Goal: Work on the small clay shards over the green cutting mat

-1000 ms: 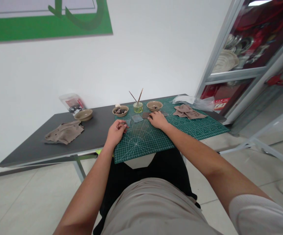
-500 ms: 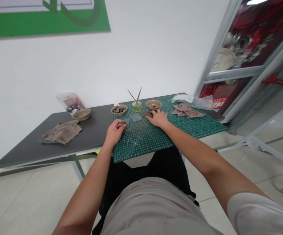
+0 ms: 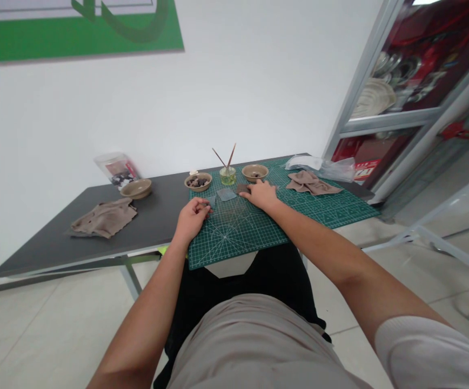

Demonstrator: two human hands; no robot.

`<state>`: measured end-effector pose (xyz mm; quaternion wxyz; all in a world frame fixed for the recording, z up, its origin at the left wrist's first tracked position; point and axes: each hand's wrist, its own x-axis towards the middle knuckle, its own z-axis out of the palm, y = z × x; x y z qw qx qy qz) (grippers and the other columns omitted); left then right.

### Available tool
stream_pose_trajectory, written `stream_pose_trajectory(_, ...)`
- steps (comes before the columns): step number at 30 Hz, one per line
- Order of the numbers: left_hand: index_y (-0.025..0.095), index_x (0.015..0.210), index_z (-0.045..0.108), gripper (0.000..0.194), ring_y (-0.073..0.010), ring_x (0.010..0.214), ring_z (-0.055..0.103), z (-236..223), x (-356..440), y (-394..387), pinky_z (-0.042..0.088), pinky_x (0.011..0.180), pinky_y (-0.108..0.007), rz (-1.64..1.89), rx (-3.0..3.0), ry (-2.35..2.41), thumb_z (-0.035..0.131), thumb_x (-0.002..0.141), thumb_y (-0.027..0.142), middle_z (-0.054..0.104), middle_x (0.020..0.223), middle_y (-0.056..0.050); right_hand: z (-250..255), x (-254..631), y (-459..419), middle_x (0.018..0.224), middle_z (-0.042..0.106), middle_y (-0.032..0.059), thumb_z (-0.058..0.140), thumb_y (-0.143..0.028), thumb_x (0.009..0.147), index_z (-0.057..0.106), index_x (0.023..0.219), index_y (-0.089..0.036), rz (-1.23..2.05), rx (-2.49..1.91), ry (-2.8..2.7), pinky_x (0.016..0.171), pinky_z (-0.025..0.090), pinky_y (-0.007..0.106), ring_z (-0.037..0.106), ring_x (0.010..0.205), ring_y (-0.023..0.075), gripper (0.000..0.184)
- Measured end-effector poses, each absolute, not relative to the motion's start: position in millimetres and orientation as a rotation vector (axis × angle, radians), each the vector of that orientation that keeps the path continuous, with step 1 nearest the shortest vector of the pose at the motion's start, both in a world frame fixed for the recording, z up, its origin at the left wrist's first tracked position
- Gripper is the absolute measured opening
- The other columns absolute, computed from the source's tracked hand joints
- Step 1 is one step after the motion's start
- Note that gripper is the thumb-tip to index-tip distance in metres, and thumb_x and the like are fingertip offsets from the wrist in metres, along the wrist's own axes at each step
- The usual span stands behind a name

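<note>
My left hand point(image 3: 193, 217) rests at the left edge of the green cutting mat point(image 3: 238, 229). Its thumb and fingers are pinched together, and what they hold is too small to name. A pale translucent piece point(image 3: 212, 201) shows beside those fingertips. My right hand point(image 3: 263, 195) lies palm down with fingers spread, partly covering a small brown piece point(image 3: 242, 188) on the mat. Between the hands is a thin, clear bluish square point(image 3: 226, 194). Behind it stand a bowl of dark and brown lumps point(image 3: 198, 182), a small glass jar point(image 3: 227, 175) with two thin sticks, and another bowl point(image 3: 254, 173).
On the right of the mat lie a crumpled brown cloth point(image 3: 312, 183) and a clear plastic bag point(image 3: 332, 168). The dark table point(image 3: 153, 216) extends leftward, with a brown cloth point(image 3: 104, 219), a bowl point(image 3: 136, 189) and a clear container point(image 3: 116, 170). A white wall point(image 3: 234, 97) rises behind.
</note>
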<state>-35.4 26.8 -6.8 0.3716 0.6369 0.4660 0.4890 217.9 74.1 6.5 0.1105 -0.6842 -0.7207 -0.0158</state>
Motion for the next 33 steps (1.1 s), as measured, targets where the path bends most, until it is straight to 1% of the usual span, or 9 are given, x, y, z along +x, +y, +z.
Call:
stream_pose_trajectory(3, 0.018, 0.091, 0.059, 0.024, -0.0158, 0.062, 0.061, -7, -36, 27, 0.046, 0.062, -0.027, 1.245, 1.645, 1.183, 0.065, 0.074, 0.034, 0.065, 0.063, 0.002, 7, 215, 71, 0.121, 0.060, 0.0207, 0.038, -0.054, 0.096, 0.069, 0.114, -0.018, -0.188, -1.946, -2.191, 0.090, 0.039, 0.053, 0.052, 0.113, 0.0367, 0.051)
stream_pose_trajectory(8, 0.019, 0.091, 0.059, 0.023, -0.0161, 0.062, 0.061, -8, -37, 29, 0.046, 0.062, -0.028, 1.245, 1.647, 1.181, 0.064, 0.075, 0.034, 0.065, 0.064, 0.001, 7, 214, 64, 0.108, 0.068, 0.0189, 0.036, -0.031, 0.097, 0.070, 0.105, -0.014, -0.390, -1.781, -2.273, 0.090, 0.032, 0.048, 0.058, 0.103, 0.0303, 0.039)
stream_pose_trajectory(13, 0.019, 0.093, 0.059, 0.024, -0.0159, 0.061, 0.060, -7, -38, 28, 0.046, 0.062, -0.028, 1.229, 1.630, 1.207, 0.064, 0.075, 0.035, 0.066, 0.066, 0.000, 6, 223, 49, 0.101, 0.071, 0.0138, 0.044, -0.026, 0.091, 0.070, 0.096, -0.016, -0.390, -1.662, -2.295, 0.088, 0.030, 0.042, 0.059, 0.098, 0.0265, 0.028)
stream_pose_trajectory(16, 0.019, 0.092, 0.059, 0.025, -0.0154, 0.060, 0.059, -6, -37, 28, 0.044, 0.061, -0.027, 1.233, 1.640, 1.205, 0.065, 0.074, 0.035, 0.064, 0.064, 0.001, 4, 231, 36, 0.100, 0.071, 0.0107, 0.048, -0.026, 0.088, 0.069, 0.094, -0.018, -0.303, -1.627, -2.301, 0.085, 0.031, 0.039, 0.058, 0.097, 0.0253, 0.023)
stream_pose_trajectory(19, 0.019, 0.092, 0.059, 0.025, -0.0149, 0.059, 0.057, -5, -36, 27, 0.043, 0.059, -0.027, 1.239, 1.633, 1.211, 0.065, 0.074, 0.036, 0.065, 0.065, 0.000, 7, 232, 26, 0.103, 0.070, 0.0094, 0.053, -0.028, 0.085, 0.068, 0.093, -0.019, -0.260, -1.612, -2.278, 0.087, 0.032, 0.040, 0.056, 0.100, 0.0263, 0.020)
stream_pose_trajectory(23, 0.019, 0.092, 0.059, 0.026, -0.0144, 0.056, 0.056, -2, -35, 25, 0.043, 0.057, -0.026, 1.277, 1.584, 1.235, 0.065, 0.073, 0.036, 0.066, 0.064, 0.000, 17, 212, 29, 0.116, 0.067, 0.0098, 0.054, -0.034, 0.086, 0.067, 0.104, -0.019, -0.184, -1.483, -2.327, 0.091, 0.036, 0.040, 0.053, 0.108, 0.0276, 0.027)
stream_pose_trajectory(27, 0.018, 0.089, 0.059, 0.024, -0.0131, 0.053, 0.055, 1, -36, 22, 0.043, 0.055, -0.025, 1.343, 1.542, 1.228, 0.065, 0.073, 0.034, 0.065, 0.063, 0.001, 21, 179, 53, 0.136, 0.056, 0.0112, 0.052, -0.040, 0.091, 0.056, 0.131, -0.018, -0.062, -1.305, -2.514, 0.101, 0.036, 0.038, 0.049, 0.121, 0.0270, 0.047)
stream_pose_trajectory(29, 0.019, 0.088, 0.059, 0.022, -0.0127, 0.052, 0.055, 3, -36, 21, 0.043, 0.055, -0.025, 1.371, 1.518, 1.229, 0.065, 0.073, 0.033, 0.065, 0.062, 0.001, 17, 167, 67, 0.144, 0.049, 0.0136, 0.053, -0.048, 0.090, 0.053, 0.135, -0.018, -0.040, -1.353, -2.532, 0.104, 0.036, 0.041, 0.048, 0.126, 0.0299, 0.055)
stream_pose_trajectory(33, 0.019, 0.088, 0.059, 0.020, -0.0123, 0.052, 0.054, 3, -36, 20, 0.043, 0.054, -0.025, 1.379, 1.500, 1.221, 0.063, 0.074, 0.031, 0.065, 0.062, 0.002, 6, 159, 85, 0.147, 0.045, 0.0167, 0.046, -0.058, 0.091, 0.049, 0.141, -0.017, 0.065, -1.468, -2.540, 0.108, 0.035, 0.045, 0.046, 0.131, 0.0331, 0.065)
